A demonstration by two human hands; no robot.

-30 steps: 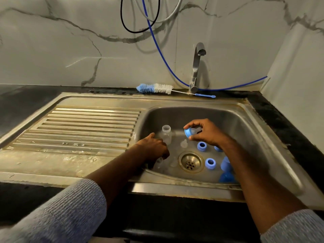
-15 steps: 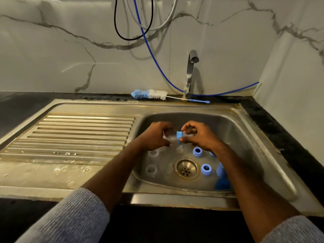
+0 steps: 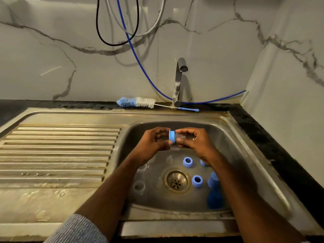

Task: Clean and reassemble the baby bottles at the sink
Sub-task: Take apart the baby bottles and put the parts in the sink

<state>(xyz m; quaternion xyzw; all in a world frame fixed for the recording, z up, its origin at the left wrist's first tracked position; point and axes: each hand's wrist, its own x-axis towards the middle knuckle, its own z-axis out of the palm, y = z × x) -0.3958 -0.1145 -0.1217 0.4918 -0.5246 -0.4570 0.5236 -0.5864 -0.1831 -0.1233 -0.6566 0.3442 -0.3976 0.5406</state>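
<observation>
The left hand (image 3: 154, 141) and the right hand (image 3: 194, 142) meet above the sink basin (image 3: 233, 155), fingertips facing each other. Between them is a blue screw ring (image 3: 172, 136); the left thumb and fingers curl round a clear bottle (image 3: 163, 137) behind it, mostly hidden by the hand, and the right fingers pinch a clear teat part (image 3: 182, 137) on the ring's other side. Whether the ring is already seated on the bottle cannot be told.

Below the hands, on the basin floor, two more blue rings (image 3: 187, 162) (image 3: 197, 181) stand open side up to the right of the drain (image 3: 177, 181). A third blue piece (image 3: 203, 163) peeks out beside the right wrist. Blue caps (image 3: 214, 192) stand against the right forearm near the front wall. Left of the drain stand two clear bottles (image 3: 139, 185) (image 3: 142, 168), mouths up, and a clear teat (image 3: 169, 159) is just behind the drain.

The ribbed draining board (image 3: 57, 151) stretches to the left. On the dark desk (image 3: 263, 137) behind the sink lies a blue and white bottle brush (image 3: 136, 102), its handle reaching past the base of the tap (image 3: 179, 81). A blue hose (image 3: 140, 64) and a black cable (image 3: 105, 41) hang on the marble wall (image 3: 52, 67).
</observation>
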